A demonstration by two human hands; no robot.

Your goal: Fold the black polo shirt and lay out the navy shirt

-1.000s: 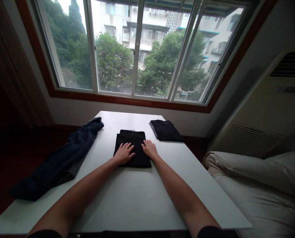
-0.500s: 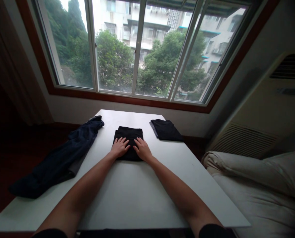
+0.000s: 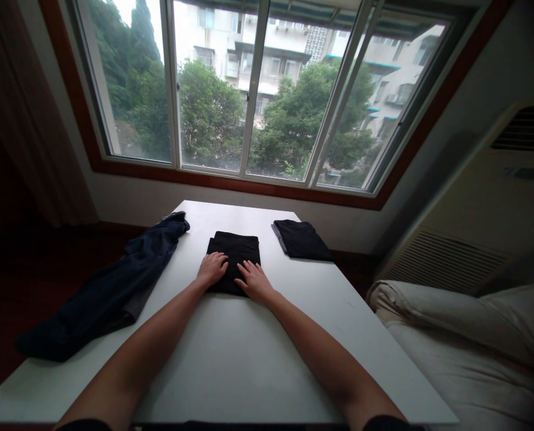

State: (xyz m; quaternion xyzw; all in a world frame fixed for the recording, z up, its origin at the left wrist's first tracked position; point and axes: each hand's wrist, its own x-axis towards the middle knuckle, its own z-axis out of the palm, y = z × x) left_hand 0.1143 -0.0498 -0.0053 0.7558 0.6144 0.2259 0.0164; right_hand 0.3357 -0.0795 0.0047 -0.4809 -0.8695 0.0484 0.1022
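On the white table, a folded black garment lies flat, near the middle of the table's width and closer to its far end. The left hand rests on this garment with fingers extended and only a little apart. The right hand rests there also, its fingers more spread — neither is closed around the cloth. A dark folded bundle lies at the table's far right edge; a dark blue garment lies along its left edge.
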